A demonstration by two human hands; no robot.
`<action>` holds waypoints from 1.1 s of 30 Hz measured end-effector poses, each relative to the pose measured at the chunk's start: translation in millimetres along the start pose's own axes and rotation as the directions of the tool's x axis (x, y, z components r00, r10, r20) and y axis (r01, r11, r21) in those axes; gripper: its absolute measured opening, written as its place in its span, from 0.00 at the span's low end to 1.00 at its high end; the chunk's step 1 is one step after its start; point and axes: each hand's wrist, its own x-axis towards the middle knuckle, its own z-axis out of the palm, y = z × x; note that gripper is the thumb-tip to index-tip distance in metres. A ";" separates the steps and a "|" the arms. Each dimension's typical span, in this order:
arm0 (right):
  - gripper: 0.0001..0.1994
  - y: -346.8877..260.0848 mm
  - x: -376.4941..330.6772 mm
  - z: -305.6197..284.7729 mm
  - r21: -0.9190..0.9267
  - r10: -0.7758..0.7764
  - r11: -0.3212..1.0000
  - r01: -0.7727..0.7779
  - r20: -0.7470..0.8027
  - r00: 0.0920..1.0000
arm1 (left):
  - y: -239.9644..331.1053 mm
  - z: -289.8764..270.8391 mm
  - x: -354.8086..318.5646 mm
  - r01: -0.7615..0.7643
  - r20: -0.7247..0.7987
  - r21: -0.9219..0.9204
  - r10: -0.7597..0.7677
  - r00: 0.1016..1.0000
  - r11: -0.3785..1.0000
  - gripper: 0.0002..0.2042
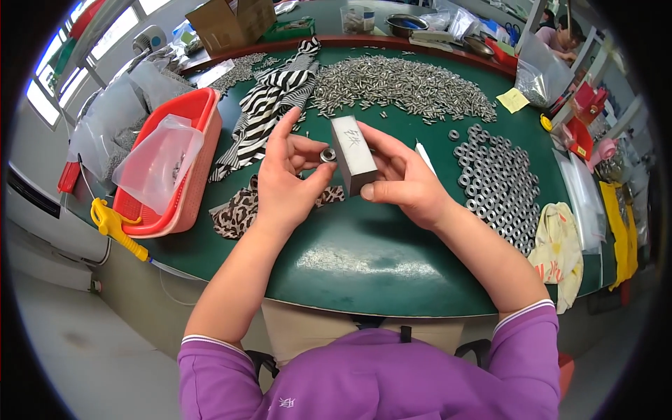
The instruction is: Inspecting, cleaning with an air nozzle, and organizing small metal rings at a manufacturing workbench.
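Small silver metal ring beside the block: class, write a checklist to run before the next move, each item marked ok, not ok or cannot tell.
1. Left hand has its grip on the small round silver metal ring: ok.
2. Right hand holds the rectangular white-topped, dark-sided block: ok.
3. Ring touching block: cannot tell; they look close.
4. Loose silver metal rings apart from silver metal pins: ok.
5. Brown leopard-print cloth fully visible: not ok; partly hidden.

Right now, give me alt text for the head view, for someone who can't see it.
A person's left grip holds a small metallic ring beside a white-topped dark block held in the right grip, above a green table. Beyond lie heaped metallic pins; many metallic rings lie at right.
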 end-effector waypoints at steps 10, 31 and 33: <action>0.40 8.8 1.3 -4.6 -0.209 -0.148 0.967 0.143 -0.005 0.989 | -0.9 -0.6 -0.4 -0.073 0.067 0.005 0.072 0.995 0.997 0.41; 0.43 16.3 13.7 -16.3 -0.491 -0.266 0.863 0.116 -0.248 0.931 | -2.6 5.3 -4.8 -0.187 0.086 0.205 0.172 0.981 0.961 0.36; 0.41 10.3 13.5 -19.4 -0.536 -0.269 0.842 0.065 -0.311 0.912 | -1.9 5.7 -5.3 -0.209 0.097 0.195 0.193 0.976 0.958 0.35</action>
